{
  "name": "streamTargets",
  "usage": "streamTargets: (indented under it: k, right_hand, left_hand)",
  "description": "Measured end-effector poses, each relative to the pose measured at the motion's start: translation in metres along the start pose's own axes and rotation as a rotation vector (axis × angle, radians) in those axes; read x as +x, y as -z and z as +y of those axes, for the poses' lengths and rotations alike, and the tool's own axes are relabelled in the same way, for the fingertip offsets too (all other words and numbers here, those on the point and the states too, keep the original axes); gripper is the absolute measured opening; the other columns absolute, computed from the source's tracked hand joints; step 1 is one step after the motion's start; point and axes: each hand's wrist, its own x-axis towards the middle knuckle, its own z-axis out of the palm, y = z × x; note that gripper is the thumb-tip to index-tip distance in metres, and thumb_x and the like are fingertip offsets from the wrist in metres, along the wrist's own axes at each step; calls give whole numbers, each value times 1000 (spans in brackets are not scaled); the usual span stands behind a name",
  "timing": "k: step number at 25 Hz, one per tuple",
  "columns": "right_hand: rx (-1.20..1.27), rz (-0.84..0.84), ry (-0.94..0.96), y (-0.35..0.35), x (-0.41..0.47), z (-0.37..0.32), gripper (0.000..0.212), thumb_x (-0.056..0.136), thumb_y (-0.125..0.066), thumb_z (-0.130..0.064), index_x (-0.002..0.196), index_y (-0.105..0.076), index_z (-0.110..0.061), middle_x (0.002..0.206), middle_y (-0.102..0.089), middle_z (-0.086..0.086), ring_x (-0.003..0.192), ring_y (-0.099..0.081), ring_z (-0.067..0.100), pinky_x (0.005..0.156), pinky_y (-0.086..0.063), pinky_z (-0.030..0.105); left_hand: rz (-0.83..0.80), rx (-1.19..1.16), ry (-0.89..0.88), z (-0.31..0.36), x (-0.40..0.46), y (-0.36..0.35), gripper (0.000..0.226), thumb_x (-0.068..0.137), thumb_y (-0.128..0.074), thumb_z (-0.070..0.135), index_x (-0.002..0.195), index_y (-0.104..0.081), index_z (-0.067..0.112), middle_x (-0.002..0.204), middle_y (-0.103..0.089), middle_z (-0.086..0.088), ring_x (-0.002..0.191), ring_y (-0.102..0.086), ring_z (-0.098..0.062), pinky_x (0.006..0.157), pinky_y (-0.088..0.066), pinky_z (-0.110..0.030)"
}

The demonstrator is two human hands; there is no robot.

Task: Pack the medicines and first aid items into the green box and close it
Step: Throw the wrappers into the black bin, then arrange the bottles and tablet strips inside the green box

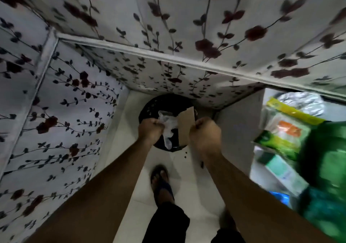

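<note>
Both my hands are held out over a black perforated bin (149, 105) on the white floor. My left hand (150, 131) is closed on crumpled clear plastic wrapping (168, 128) that hangs down into the bin. My right hand (205, 133) grips a flat brown piece of cardboard (186, 125) by its lower edge, tilted upright over the bin. At the right edge, blurred, lie medicine packets (286, 130) and a white and green box (284, 173) beside a green container (329, 158).
Floral-patterned sheets cover the wall at left (61, 111) and the surface (187, 27) above the bin. My sandalled foot (162, 182) stands on the white tiles below the bin. A few dark specks (185, 154) lie on the floor.
</note>
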Motion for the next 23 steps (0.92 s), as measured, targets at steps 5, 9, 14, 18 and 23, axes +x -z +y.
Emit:
streamTargets:
  k: [5, 9, 14, 18, 23]
  right_hand:
    - [-46, -15, -35, -88, 61, 19, 21, 95, -47, -20, 77, -52, -9, 68, -55, 4, 68, -58, 26, 57, -45, 29]
    - [-12, -40, -63, -99, 64, 30, 25, 89, -59, -20, 110, -57, -6, 104, -66, 12, 98, -63, 32, 71, -47, 30]
    - [-31, -55, -13, -32, -3, 21, 27, 88, -55, -22, 112, -61, -12, 110, -69, 11, 103, -64, 34, 78, -53, 36]
    - [-10, -1, 86, 53, -56, 0, 28, 85, -55, -26, 109, -63, -16, 106, -72, 7, 102, -66, 31, 80, -49, 32]
    - [211, 82, 242, 187, -124, 16, 12, 87, -59, -20, 97, -64, -18, 88, -73, -1, 83, -70, 20, 72, -54, 33]
  left_hand:
    - [-164, -145, 73, -49, 89, -20, 18, 70, -73, 23, 67, -56, 17, 83, -64, -14, 85, -66, -30, 89, -55, -50]
    - [-185, -259, 147, -48, 90, -13, 41, 78, -76, 20, 113, -56, 12, 107, -63, -15, 96, -64, -30, 84, -54, -39]
    - [-150, -222, 156, -17, -4, 12, 30, 90, -64, 11, 118, -59, 2, 96, -64, -15, 85, -63, -27, 76, -55, -36]
    - [-151, -193, 71, 38, -99, 18, 20, 93, -59, 8, 111, -65, 2, 106, -67, -18, 85, -65, -25, 70, -54, -31]
    - [-105, -42, -135, 105, -215, -11, 8, 79, -68, 27, 85, -68, 31, 94, -72, -5, 90, -69, -25, 87, -56, -45]
